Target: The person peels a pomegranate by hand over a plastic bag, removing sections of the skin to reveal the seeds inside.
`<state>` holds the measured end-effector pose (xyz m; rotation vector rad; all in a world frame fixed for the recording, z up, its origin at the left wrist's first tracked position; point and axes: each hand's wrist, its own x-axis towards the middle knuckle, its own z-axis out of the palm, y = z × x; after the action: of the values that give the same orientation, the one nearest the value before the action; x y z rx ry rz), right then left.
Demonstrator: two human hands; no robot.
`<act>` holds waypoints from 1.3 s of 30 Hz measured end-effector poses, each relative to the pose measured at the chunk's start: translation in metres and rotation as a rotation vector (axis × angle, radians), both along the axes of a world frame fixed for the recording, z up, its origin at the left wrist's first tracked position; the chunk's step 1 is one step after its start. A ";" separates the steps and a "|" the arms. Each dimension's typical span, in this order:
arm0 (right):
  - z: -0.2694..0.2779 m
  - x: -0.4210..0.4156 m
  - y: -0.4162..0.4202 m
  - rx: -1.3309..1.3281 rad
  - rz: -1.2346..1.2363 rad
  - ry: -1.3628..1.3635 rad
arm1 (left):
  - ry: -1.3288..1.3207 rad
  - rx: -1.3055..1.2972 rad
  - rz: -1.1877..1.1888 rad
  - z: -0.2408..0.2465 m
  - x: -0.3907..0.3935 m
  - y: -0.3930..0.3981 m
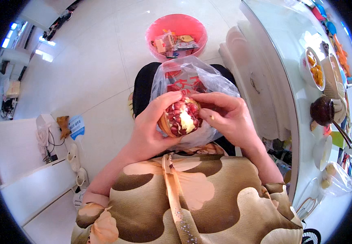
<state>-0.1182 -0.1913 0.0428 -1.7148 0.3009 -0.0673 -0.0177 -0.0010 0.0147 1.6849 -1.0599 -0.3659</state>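
A partly peeled pomegranate (183, 117) shows red seeds around a pale patch of pith, with some rind still on its left side. My left hand (151, 128) is wrapped around that rind side and grips it. At the fruit's right edge, the thumb and fingers of my right hand (227, 116) pinch it; a small pale bit sticks to the thumb. Beneath both hands a clear plastic bag (221, 76) with red printing lies open over my lap. Red pieces show inside it, partly hidden by the film and my hands.
Beyond my knees a pink bin (202, 32) holds wrappers and scraps. On the right, a glass-topped table (281, 33) carries a bowl of orange pieces (316, 73), a dark pot (321, 110), chopsticks (342, 134), a white bowl (322, 154) and bagged round produce (331, 177).
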 end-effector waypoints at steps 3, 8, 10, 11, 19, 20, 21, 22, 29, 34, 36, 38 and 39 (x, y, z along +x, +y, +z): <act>-0.002 -0.001 0.001 0.048 0.002 0.019 | -0.015 -0.019 0.001 -0.002 0.000 0.001; 0.002 0.000 0.004 0.009 -0.015 0.036 | 0.014 -0.041 0.045 -0.008 -0.004 -0.001; -0.007 0.000 0.004 0.022 -0.054 -0.049 | 0.022 -0.034 0.033 -0.005 -0.003 -0.002; -0.011 0.001 0.004 0.028 -0.073 -0.092 | 0.027 -0.031 0.027 -0.004 -0.003 -0.002; -0.013 0.002 0.004 0.016 -0.078 -0.098 | 0.173 -0.071 0.047 -0.006 -0.006 -0.005; -0.014 0.001 0.003 0.002 -0.077 -0.093 | 0.165 -0.073 0.058 -0.005 -0.006 -0.006; -0.015 0.001 0.003 -0.010 -0.078 -0.109 | 0.188 -0.093 0.064 -0.006 -0.007 -0.006; -0.018 0.001 0.004 -0.023 -0.080 -0.126 | 0.211 -0.114 0.071 -0.007 -0.009 -0.007; -0.012 0.000 0.005 -0.066 -0.055 -0.060 | 0.215 -0.097 0.069 -0.008 -0.007 -0.005; -0.025 -0.002 0.007 0.067 -0.111 -0.006 | 0.267 -0.094 0.086 -0.010 -0.010 -0.007; -0.030 -0.004 0.006 0.127 -0.112 -0.002 | 0.278 -0.074 0.078 -0.008 -0.009 -0.007; -0.035 -0.005 0.003 0.141 -0.094 -0.018 | 0.250 -0.044 0.047 -0.002 -0.006 -0.009; -0.035 -0.004 0.004 0.202 -0.074 -0.051 | 0.236 -0.030 0.033 0.000 -0.005 -0.010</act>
<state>-0.1225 -0.1873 0.0080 -1.4998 0.3222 -0.1299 -0.0227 -0.0112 0.0145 1.5872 -0.8585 -0.5114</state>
